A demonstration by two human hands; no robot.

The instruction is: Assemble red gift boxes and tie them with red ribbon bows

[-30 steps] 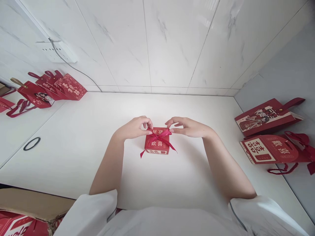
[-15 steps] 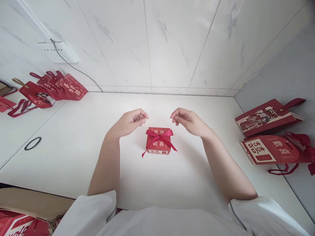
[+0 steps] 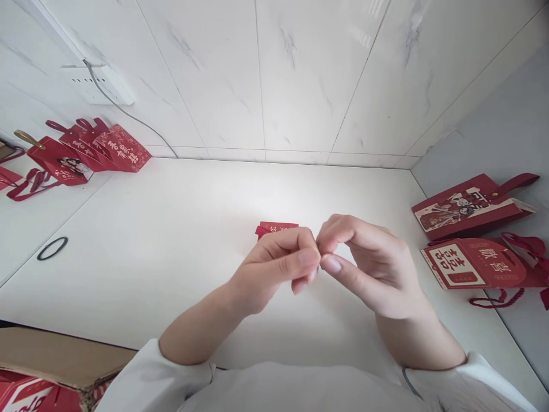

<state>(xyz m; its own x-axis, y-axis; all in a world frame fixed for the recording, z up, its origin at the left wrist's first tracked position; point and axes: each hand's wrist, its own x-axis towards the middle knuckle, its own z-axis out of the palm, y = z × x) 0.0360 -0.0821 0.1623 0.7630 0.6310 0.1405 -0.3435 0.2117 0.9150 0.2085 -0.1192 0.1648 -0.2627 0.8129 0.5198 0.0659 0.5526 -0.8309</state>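
My left hand [image 3: 274, 269] and my right hand [image 3: 373, 263] are raised above the white table [image 3: 150, 229], close together. Their fingertips meet in a pinch at the middle of the view. Both hands have curled fingers, and I cannot make out anything between them. Behind them a small red gift box [image 3: 278, 228] with a red ribbon bow sits on the table. Only its far top edge shows above my left fingers. Neither hand touches the box.
Red gift bags [image 3: 472, 206] and a flat red box [image 3: 476, 263] lie along the right edge. More red bags [image 3: 107, 149] stand at the back left below a wall socket [image 3: 100, 86]. A black ring [image 3: 52, 248] lies at the left. A cardboard carton [image 3: 51, 355] is at the lower left.
My hands let go of the ribbon bow, lifted off the box, then came toward me and met fingertip to fingertip, now covering most of the box.
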